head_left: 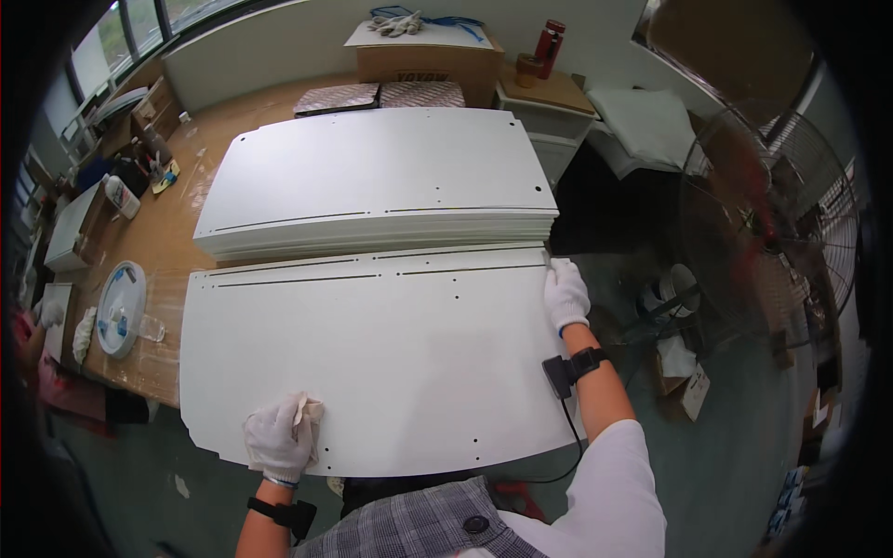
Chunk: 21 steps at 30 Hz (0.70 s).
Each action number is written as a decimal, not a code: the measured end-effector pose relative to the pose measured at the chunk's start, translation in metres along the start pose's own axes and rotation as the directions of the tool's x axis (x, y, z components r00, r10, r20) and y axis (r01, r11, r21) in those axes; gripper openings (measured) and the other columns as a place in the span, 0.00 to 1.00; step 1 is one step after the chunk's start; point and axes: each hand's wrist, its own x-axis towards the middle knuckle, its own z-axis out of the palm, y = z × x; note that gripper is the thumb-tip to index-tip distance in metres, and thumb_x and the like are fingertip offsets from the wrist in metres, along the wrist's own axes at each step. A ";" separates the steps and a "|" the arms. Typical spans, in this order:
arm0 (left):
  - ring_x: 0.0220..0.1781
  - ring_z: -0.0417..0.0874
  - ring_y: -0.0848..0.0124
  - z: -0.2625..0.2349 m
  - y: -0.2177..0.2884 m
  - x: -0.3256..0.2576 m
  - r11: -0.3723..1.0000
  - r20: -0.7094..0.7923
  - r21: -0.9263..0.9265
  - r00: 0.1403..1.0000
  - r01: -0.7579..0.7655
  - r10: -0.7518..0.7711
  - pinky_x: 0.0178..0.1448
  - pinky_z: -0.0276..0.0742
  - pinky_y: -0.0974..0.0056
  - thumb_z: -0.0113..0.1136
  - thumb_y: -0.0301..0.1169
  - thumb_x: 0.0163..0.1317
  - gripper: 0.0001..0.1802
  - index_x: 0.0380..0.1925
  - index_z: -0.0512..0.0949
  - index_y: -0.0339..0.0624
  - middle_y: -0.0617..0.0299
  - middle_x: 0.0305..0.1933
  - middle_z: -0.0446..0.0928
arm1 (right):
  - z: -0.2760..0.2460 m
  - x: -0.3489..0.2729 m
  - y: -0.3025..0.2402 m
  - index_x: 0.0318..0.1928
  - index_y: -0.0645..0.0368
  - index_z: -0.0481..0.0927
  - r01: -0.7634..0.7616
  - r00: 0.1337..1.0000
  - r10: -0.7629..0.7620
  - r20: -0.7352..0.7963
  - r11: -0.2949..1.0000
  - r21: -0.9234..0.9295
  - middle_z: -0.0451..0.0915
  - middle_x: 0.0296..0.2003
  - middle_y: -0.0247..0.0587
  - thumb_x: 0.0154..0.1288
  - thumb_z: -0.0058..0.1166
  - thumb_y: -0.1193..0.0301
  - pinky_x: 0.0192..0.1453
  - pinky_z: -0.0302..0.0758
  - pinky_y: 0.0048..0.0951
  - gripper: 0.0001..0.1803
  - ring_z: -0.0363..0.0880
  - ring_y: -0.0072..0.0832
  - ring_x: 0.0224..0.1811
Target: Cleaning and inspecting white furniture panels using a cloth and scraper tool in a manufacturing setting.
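Observation:
A large white panel (391, 363) with slots and small holes lies flat in front of me, overhanging the wooden workbench (158, 242). My left hand (277, 439), in a white glove, presses a crumpled pale cloth (307, 411) onto the panel's near left part. My right hand (565, 293), also gloved, grips the panel's far right edge. A black band with a cable sits on each wrist. Behind the panel rests a stack of similar white panels (372, 177).
A round white lidded tub (121, 307) and a white bottle (121, 195) stand at the bench's left. A cardboard box (428, 56) with gloves on it, a red bottle (549, 42) and a large floor fan (763, 223) are at the back and right.

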 end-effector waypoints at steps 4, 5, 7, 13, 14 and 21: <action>0.32 0.79 0.60 -0.001 0.008 0.012 0.998 0.089 -0.066 0.996 0.018 -0.012 0.36 0.72 0.57 0.61 0.28 0.49 0.16 0.42 0.79 0.48 0.61 0.33 0.79 | -0.001 0.021 0.020 0.49 0.52 0.76 -0.117 0.992 0.119 0.035 0.991 -0.059 0.76 0.43 0.49 0.65 0.43 0.65 0.45 0.76 0.46 0.14 0.78 0.49 0.43; 0.29 0.79 0.60 0.000 0.010 0.016 0.998 0.058 -0.056 0.998 -0.014 0.017 0.33 0.72 0.58 0.61 0.30 0.48 0.15 0.40 0.79 0.49 0.62 0.31 0.79 | 0.003 0.032 0.035 0.49 0.52 0.76 -0.184 0.982 0.186 0.026 0.980 -0.073 0.76 0.43 0.49 0.65 0.43 0.65 0.45 0.76 0.46 0.15 0.78 0.49 0.43; 0.28 0.79 0.60 0.003 0.009 0.016 0.999 0.018 -0.041 0.999 -0.032 0.032 0.32 0.72 0.58 0.61 0.30 0.48 0.15 0.39 0.79 0.49 0.62 0.31 0.79 | 0.003 0.038 0.037 0.48 0.52 0.76 -0.219 0.976 0.217 -0.032 0.971 -0.100 0.76 0.43 0.49 0.65 0.43 0.65 0.45 0.76 0.46 0.15 0.78 0.49 0.43; 0.26 0.80 0.61 -0.021 0.004 0.021 0.997 0.031 -0.059 0.998 0.051 -0.049 0.31 0.74 0.58 0.63 0.32 0.50 0.11 0.36 0.79 0.49 0.62 0.29 0.80 | 0.002 0.038 0.004 0.42 0.61 0.79 -0.206 0.978 0.206 0.029 0.978 -0.026 0.78 0.42 0.58 0.61 0.44 0.66 0.50 0.75 0.46 0.16 0.76 0.54 0.48; 0.27 0.81 0.61 -0.023 0.002 0.019 0.996 0.017 -0.079 0.999 0.042 -0.041 0.31 0.75 0.58 0.63 0.35 0.51 0.11 0.35 0.79 0.49 0.62 0.29 0.80 | 0.002 0.035 0.013 0.42 0.63 0.79 -0.292 0.956 0.292 0.018 0.956 0.023 0.79 0.41 0.58 0.60 0.44 0.66 0.50 0.74 0.46 0.16 0.76 0.55 0.48; 0.26 0.81 0.59 -0.034 -0.001 0.022 0.980 0.140 -0.192 0.990 0.042 -0.015 0.33 0.77 0.56 0.54 0.43 0.63 0.13 0.38 0.79 0.47 0.58 0.29 0.81 | 0.051 0.039 0.101 0.57 0.60 0.72 -0.086 0.974 0.071 -0.217 0.994 -0.061 0.73 0.53 0.55 0.68 0.35 0.66 0.55 0.70 0.41 0.21 0.72 0.50 0.54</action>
